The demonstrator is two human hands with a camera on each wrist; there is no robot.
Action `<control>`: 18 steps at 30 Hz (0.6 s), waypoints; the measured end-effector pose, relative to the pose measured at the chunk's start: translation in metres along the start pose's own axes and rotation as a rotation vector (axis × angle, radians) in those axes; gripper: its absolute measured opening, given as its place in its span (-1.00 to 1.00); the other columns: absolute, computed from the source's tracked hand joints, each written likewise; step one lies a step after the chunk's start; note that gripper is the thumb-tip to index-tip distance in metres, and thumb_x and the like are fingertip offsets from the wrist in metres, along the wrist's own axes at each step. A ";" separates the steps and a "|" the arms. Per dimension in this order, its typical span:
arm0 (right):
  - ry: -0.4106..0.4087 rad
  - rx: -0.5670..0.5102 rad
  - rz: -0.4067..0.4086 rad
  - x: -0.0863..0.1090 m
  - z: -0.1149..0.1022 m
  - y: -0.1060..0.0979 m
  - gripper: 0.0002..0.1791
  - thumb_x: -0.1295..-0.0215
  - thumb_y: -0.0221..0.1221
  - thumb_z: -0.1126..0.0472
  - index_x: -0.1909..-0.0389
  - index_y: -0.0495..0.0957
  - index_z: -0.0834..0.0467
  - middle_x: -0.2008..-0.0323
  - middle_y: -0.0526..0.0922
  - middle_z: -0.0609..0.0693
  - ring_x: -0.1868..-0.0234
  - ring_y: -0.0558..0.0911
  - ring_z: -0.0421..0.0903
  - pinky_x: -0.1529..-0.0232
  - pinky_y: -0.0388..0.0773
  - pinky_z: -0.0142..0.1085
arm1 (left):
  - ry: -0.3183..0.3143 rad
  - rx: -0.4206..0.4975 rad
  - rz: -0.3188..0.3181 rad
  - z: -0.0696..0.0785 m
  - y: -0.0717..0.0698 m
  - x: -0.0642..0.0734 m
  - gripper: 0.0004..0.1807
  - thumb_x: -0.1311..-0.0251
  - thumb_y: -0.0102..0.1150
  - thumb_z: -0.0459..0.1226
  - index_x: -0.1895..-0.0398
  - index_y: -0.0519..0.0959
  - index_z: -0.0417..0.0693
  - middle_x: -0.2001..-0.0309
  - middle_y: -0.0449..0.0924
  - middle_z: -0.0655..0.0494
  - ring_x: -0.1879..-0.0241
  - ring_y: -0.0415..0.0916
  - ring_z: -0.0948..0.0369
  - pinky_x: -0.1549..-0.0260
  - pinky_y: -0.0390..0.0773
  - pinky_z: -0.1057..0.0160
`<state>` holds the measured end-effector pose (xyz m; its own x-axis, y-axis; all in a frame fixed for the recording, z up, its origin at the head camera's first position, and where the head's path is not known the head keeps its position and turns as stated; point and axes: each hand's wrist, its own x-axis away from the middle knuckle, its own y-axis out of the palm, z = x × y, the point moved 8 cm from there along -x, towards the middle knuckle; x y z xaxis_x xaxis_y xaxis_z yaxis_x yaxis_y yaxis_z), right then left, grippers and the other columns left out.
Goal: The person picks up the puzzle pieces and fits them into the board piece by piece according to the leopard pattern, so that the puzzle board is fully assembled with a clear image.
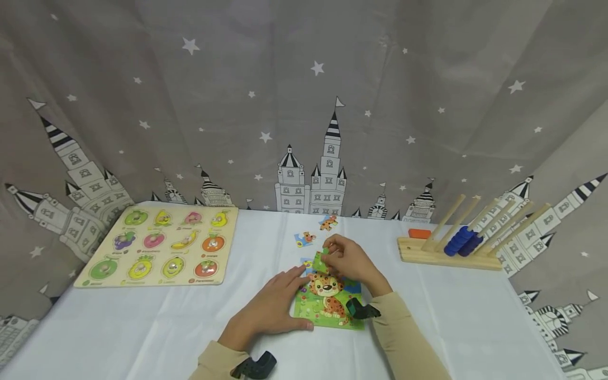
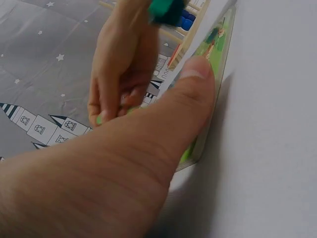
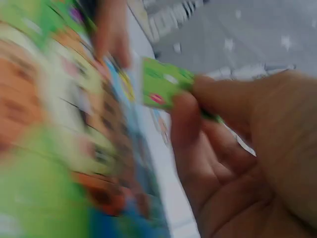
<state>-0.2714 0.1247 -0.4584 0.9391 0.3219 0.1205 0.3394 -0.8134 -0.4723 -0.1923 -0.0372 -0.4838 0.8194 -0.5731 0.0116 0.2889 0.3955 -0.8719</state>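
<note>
A leopard jigsaw puzzle (image 1: 313,309) in a shallow tray lies on the white cloth. My right hand (image 1: 353,260) pinches a green puzzle piece (image 3: 161,82) between thumb and fingers, held over the puzzle's top part. In the head view that green piece overlaps the area above the leopard's head. My left hand (image 1: 271,306) rests at the puzzle's left side, fingers extended over its upper left and thumb (image 2: 195,74) along the near edge. Two loose puzzle pieces lie beyond the puzzle: one blue and orange piece (image 1: 304,239), and another orange piece (image 1: 328,223) farther back.
At the left lies a wooden fruit peg board (image 1: 163,282). A wooden peg stand (image 1: 448,258) with blue beads is on the right, with an orange block (image 1: 419,233) behind its left end. A grey castle-print curtain (image 1: 228,63) hangs behind the table.
</note>
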 end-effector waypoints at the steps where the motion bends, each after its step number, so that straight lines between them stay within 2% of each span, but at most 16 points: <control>1: -0.017 -0.012 -0.050 0.007 -0.001 0.007 -0.77 -0.41 0.24 0.22 0.00 0.52 0.22 0.25 0.65 0.06 0.42 0.68 -0.17 0.44 0.66 -0.31 | -0.002 0.000 -0.001 -0.001 0.000 0.000 0.11 0.03 0.35 0.39 -0.52 0.31 0.00 -0.62 0.10 0.02 -0.60 0.08 -0.04 -0.55 0.17 -0.11; 3: -0.052 -0.002 -0.139 0.020 -0.003 0.022 -0.81 -0.38 0.26 0.25 0.06 0.54 0.20 0.30 0.65 0.03 0.47 0.66 -0.20 0.48 0.61 -0.36 | -0.001 0.002 -0.001 -0.001 0.000 0.001 0.10 0.01 0.35 0.37 -0.52 0.31 -0.01 -0.62 0.10 0.02 -0.60 0.08 -0.05 -0.55 0.17 -0.11; 6: -0.105 0.073 -0.190 0.035 -0.008 0.038 -0.85 -0.33 0.31 0.23 0.16 0.57 0.13 0.36 0.64 -0.06 0.51 0.60 -0.26 0.49 0.55 -0.42 | -0.005 0.005 0.004 -0.001 -0.001 0.002 0.09 0.01 0.36 0.37 -0.51 0.32 -0.01 -0.62 0.10 0.03 -0.60 0.08 -0.04 -0.55 0.16 -0.12; 12: -0.159 0.280 -0.142 0.045 -0.018 0.051 -0.84 -0.23 0.42 0.22 0.25 0.62 0.10 0.43 0.62 -0.17 0.46 0.52 -0.33 0.39 0.49 -0.46 | -0.016 0.025 -0.002 -0.001 -0.001 0.000 0.07 0.01 0.37 0.36 -0.51 0.32 0.04 -0.63 0.09 0.06 -0.60 0.06 -0.03 -0.55 0.16 -0.13; 18: -0.175 0.352 -0.107 0.046 -0.021 0.054 -0.81 -0.17 0.46 0.21 0.26 0.66 0.12 0.42 0.59 -0.16 0.44 0.46 -0.32 0.40 0.43 -0.47 | -0.005 0.012 0.014 0.000 0.000 0.000 -0.01 -0.10 0.32 0.30 -0.51 0.32 0.02 -0.62 0.11 0.04 -0.59 0.09 -0.05 -0.56 0.15 -0.11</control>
<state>-0.2083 0.0851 -0.4599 0.8658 0.4979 0.0491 0.3669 -0.5652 -0.7389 -0.1919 -0.0374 -0.4832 0.8259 -0.5639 0.0022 0.2834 0.4117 -0.8661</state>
